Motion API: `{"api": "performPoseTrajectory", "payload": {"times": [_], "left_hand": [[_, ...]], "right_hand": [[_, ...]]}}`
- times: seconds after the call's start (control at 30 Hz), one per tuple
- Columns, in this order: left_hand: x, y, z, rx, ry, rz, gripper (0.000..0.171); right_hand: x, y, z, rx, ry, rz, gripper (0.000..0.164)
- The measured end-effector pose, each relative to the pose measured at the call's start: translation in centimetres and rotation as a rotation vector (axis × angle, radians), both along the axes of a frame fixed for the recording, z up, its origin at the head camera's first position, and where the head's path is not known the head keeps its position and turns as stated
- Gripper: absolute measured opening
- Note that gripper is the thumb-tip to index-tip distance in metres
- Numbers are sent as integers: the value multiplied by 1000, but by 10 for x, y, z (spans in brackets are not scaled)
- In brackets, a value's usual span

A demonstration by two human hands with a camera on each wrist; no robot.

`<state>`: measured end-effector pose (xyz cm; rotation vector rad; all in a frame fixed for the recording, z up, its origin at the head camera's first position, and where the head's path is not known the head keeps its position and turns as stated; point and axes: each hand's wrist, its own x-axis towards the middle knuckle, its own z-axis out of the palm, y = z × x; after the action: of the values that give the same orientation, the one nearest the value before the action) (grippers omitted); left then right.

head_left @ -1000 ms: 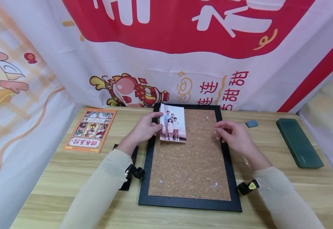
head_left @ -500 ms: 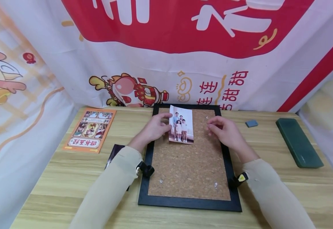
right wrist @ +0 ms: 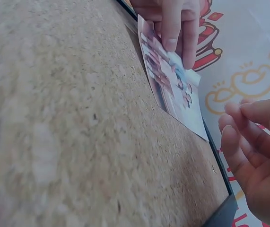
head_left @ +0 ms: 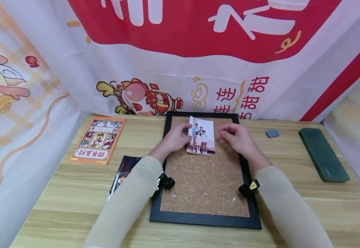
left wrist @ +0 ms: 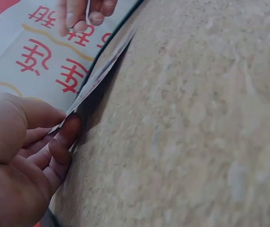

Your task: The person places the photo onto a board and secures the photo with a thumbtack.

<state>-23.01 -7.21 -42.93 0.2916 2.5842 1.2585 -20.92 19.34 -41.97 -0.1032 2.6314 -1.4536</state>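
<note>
A family photo print [head_left: 203, 137] stands slightly lifted over the upper part of a black-framed cork board [head_left: 204, 179]. My left hand [head_left: 175, 138] pinches its left edge between thumb and fingers; the left wrist view shows the photo [left wrist: 99, 75] almost edge-on, with a shadowed gap under it. Just right of the photo, my right hand [head_left: 236, 137] hovers apart from it, thumb and index fingertips together. Between them is a small pale thing, apparently a clear pushpin, mostly hidden by the fingers. Clear pushpins [head_left: 233, 200] sit at the board's lower corners.
An orange printed booklet [head_left: 97, 140] lies at the left, and a dark glossy print [head_left: 122, 174] is partly under my left forearm. To the right are a small blue block [head_left: 272, 133] and a dark green slab [head_left: 324, 155]. A printed cloth [head_left: 183, 82] hangs behind the table.
My left hand has carried the photo rightward from the board's left frame edge over the cork. My right hand has moved left, from the right frame edge to beside the photo.
</note>
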Motion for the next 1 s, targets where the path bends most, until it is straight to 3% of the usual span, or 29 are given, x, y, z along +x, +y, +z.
{"api": "performPoseTrajectory", "payload": {"times": [0.2,0.33,0.57,0.77,1.0], "left_hand": [[-3,5,-5,-64,43,0,55],[-6,8,-7,-96,64,10,54],[-24,14,-33,-181,144,23,54],[-30,17,-39,-220,118,27,54],[-30,17,-36,-195,91,15,53]], "right_hand": [[-11,-7,-4,-2,-66,-20,22],[-18,-13,-9,-29,-50,10,23],[-30,-23,-13,-56,-1,35,22],[-45,-34,-7,-22,-12,26,21],[-65,-45,-7,-26,-76,7,22]]}}
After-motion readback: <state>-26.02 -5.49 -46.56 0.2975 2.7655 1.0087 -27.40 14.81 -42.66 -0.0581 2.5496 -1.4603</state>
